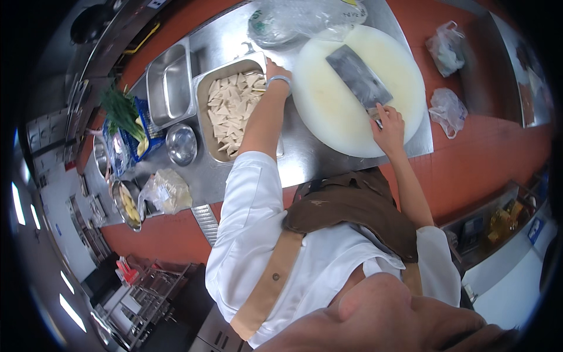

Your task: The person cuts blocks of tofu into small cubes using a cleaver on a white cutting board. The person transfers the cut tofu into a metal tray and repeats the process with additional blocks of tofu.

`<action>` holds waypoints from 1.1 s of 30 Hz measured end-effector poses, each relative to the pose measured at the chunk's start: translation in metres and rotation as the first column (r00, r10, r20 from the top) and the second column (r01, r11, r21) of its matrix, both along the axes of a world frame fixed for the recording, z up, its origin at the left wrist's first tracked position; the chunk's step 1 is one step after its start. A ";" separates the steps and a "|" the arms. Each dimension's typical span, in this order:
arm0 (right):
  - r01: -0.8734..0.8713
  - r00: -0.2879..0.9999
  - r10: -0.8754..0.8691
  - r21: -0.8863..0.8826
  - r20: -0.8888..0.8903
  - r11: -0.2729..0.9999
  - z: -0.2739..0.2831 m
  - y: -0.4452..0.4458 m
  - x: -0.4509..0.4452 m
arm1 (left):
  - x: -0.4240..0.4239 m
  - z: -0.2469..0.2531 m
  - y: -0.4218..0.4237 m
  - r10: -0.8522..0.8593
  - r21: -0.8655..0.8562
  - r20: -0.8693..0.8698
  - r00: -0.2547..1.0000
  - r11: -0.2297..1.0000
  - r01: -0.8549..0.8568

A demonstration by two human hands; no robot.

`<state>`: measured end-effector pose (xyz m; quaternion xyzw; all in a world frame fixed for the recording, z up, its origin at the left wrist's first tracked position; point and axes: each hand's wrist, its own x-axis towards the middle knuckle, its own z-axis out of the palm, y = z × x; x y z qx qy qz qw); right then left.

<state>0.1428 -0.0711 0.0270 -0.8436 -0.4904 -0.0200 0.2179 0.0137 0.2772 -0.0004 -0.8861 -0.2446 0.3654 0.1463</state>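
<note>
My left hand (278,72), with a pale band at the wrist, grips the right rim of a rectangular steel pan (203,127) near its far corner; some fingertips are hidden. Inside the pan lie many white triangular slices (235,108) that look like tofu. My right hand (389,131) holds the handle of a cleaver (358,75), whose broad blade lies flat over a round white cutting board (316,105). The board has no food on it.
Plastic bags (303,22) lie behind the board on the steel table (299,163). Leftward are an empty steel pan (169,86), a steel bowl (181,144), a blue basket (151,121) with green onions, a plastic bag (169,191) and a bowl (127,207) of yellowish pieces. Bags (447,112) lie beyond the right edge.
</note>
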 end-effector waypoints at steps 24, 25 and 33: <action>0.052 0.604 0.174 0.256 -0.778 0.965 0.011 0.171 -0.208 | -0.371 0.024 -0.037 0.836 -0.739 0.546 0.053 0.510 -0.441; 0.033 0.592 0.185 0.253 -0.784 0.967 0.018 0.156 -0.203 | -0.382 0.028 -0.045 0.882 -0.858 0.457 -0.116 0.403 -0.318; 0.075 0.288 0.271 0.304 -0.919 0.950 0.083 0.010 -0.135 | -0.352 0.099 -0.149 0.899 -0.917 0.298 -0.323 0.363 0.166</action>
